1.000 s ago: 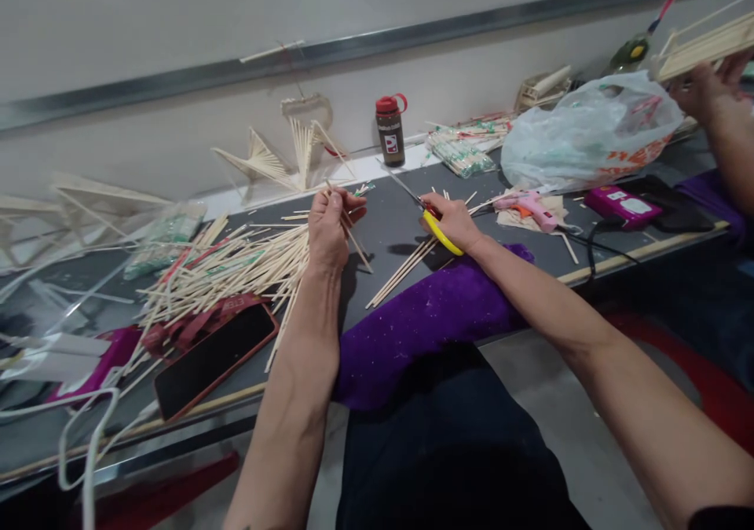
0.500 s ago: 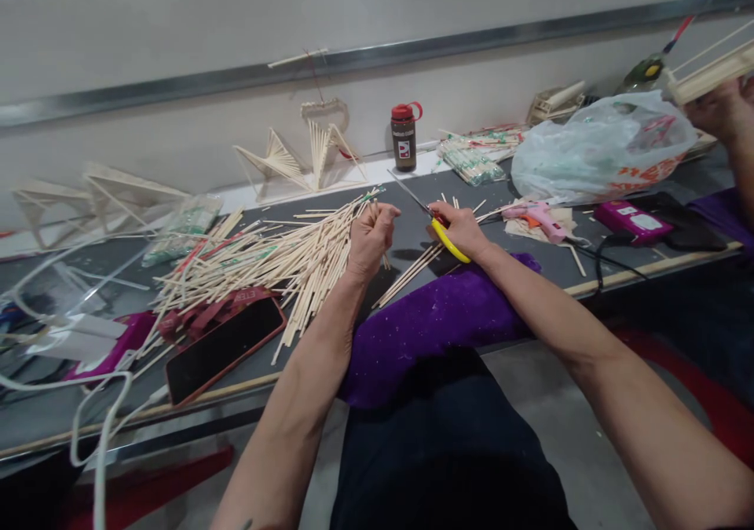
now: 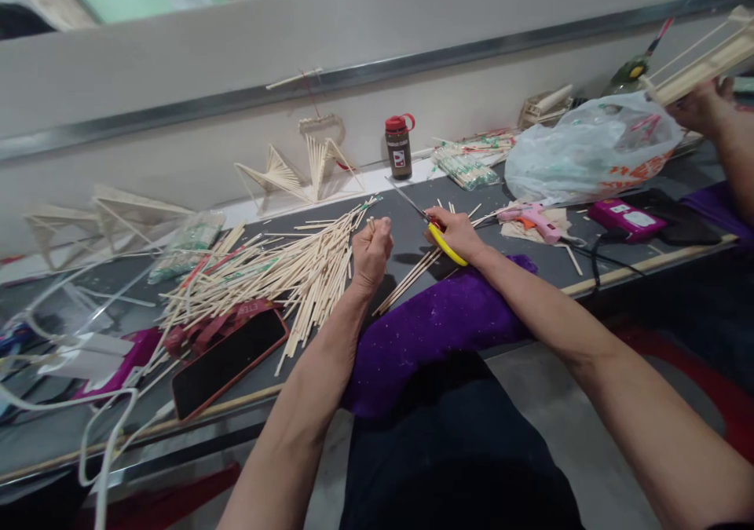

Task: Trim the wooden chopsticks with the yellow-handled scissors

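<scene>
My left hand [image 3: 371,254] is closed round thin wooden sticks, whose short ends show above the fist. It is raised at the right edge of a big loose pile of wooden sticks [image 3: 312,271]. My right hand [image 3: 456,234] grips scissors with yellow handles [image 3: 448,246], their blades pointing up and left toward the back of the table. Under and beside that hand lie several loose sticks [image 3: 406,283] on the dark table. A purple cloth [image 3: 430,318] lies along the front edge, beneath my right forearm.
A phone [image 3: 229,365], white cables and a magenta device are at the left. Stick models [image 3: 276,173] and a bottle [image 3: 399,149] stand at the back. Rightward are a pink glue gun [image 3: 545,224], a plastic bag [image 3: 589,149] and another person's hand [image 3: 704,106] holding a wooden model.
The camera view has shifted slightly. My left fist has turned a little, and the stick ends below it no longer show. The other person's model sits slightly differently in view.
</scene>
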Tool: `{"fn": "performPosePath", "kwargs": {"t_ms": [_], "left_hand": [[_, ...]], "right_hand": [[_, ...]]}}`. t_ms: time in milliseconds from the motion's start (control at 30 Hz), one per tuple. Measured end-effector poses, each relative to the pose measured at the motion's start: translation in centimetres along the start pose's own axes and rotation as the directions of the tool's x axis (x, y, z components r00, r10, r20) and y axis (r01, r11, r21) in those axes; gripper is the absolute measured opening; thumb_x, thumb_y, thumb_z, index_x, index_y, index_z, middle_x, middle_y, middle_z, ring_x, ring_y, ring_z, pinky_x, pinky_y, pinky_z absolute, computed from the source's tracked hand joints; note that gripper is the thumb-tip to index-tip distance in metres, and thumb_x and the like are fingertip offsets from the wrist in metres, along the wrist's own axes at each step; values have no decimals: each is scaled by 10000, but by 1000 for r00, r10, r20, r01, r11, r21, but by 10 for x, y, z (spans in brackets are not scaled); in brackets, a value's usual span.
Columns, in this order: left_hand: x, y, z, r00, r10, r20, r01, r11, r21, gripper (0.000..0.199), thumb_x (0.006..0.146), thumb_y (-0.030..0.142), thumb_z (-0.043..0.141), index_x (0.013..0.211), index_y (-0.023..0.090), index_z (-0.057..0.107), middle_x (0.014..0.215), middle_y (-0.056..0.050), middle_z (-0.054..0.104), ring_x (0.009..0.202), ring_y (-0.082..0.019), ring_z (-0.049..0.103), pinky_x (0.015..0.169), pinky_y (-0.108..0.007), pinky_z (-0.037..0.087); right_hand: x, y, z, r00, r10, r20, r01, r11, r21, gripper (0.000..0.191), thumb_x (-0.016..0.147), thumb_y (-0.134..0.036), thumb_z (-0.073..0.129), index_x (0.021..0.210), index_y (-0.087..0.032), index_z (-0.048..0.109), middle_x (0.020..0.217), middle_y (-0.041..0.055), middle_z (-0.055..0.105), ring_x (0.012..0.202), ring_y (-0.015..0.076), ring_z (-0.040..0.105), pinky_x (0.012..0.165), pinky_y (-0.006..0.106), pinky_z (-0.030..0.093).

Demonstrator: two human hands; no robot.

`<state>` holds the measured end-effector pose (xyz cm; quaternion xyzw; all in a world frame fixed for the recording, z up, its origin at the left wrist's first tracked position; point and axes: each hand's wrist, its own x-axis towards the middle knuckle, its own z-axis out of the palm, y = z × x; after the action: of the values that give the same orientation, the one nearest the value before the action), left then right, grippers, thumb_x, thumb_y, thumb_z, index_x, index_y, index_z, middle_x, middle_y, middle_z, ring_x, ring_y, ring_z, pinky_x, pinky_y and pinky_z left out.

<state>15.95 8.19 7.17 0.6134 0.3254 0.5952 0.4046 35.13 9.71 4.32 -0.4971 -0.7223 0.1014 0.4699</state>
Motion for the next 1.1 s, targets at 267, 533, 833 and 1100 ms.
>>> {"fn": "performPosePath", "kwargs": {"t_ms": [267,533,833,1100], "left_hand": [[-1,-1,0,999,35,-1,-35,997,62,549,860,590,560,520,219,338,445,50,326,400,-74,259,410,-263,235],[0,2,4,992,10,126,-74,854,515,483,915,504,472,541,211,384,503,24,375,486,-111,336,499,-269,275],[-15,17,14,801,-554,228,-158,172,972,344,790,504,583,787,194,733,761,-115,703,742,-260,645,622,-319,396],[-13,9,13,741,-593,314,-174,281,944,214,776,383,608,789,200,719,752,-97,701,709,-243,646,622,-314,380]], "right_hand": [[1,1,-1,999,28,25,-27,999,-41,346,714,-271,573,1021,-169,698,736,-1,652,618,128,516,645,255,408],[4,-2,-3,997,50,52,-49,999,-24,362,728,-260,585,1055,-151,695,761,2,659,647,126,528,656,246,402],[8,0,-6,996,81,30,-80,997,-16,346,729,-241,594,1054,-156,680,757,-1,649,664,126,518,679,251,403],[9,-3,-7,994,96,46,-97,995,17,322,732,-219,606,1037,-149,683,758,-8,633,651,109,487,659,240,389]]}}
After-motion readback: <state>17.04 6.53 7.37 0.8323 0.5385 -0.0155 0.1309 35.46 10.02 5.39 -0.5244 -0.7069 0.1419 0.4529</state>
